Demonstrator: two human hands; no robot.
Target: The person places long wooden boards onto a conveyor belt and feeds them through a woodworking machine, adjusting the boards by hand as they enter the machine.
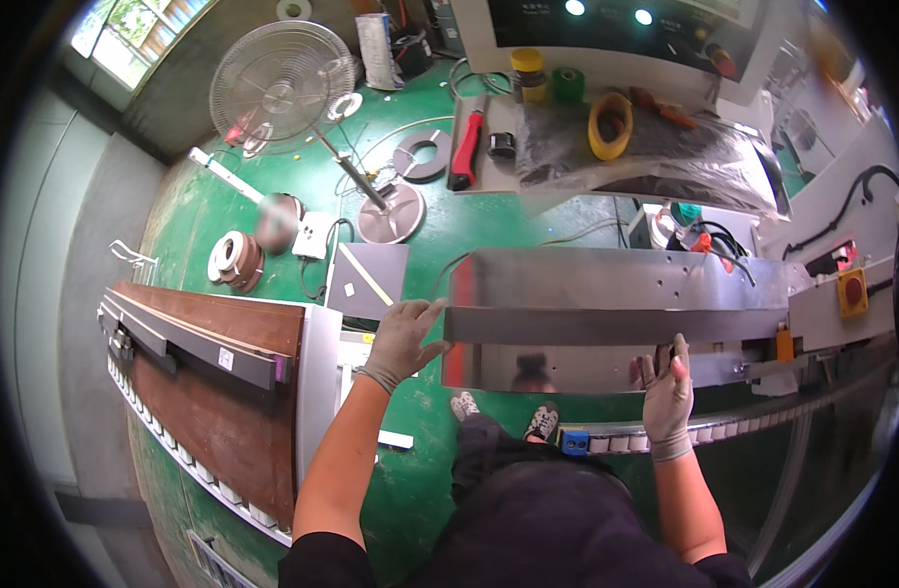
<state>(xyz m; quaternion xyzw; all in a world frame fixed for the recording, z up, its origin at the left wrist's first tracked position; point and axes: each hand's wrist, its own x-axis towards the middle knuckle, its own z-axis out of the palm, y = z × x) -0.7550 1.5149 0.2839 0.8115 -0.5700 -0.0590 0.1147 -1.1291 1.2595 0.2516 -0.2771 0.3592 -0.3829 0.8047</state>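
A long dark grey strip [606, 326] lies lengthwise over a shiny metal machine bed [567, 277]. At the strip's left end is my left hand [402, 341], in a thin greyish glove; its thumb and fingers are apart, with the fingertips close to or touching the end. My right hand [669, 397], gloved too, is raised palm up at the bed's near edge, just below the strip. Its fingers are spread and hold nothing that I can see. The strip's right end meets the machine near an orange block [785, 343].
To the left, a brown-topped conveyor table [214, 392] carries several dark strips [195, 343]. Beyond it stand a floor fan [283, 88] and edging-tape rolls [239, 260]. A yellow tape roll [609, 127] and red-handled saw [467, 147] rest behind the bed. A roller rail [724, 429] runs nearby.
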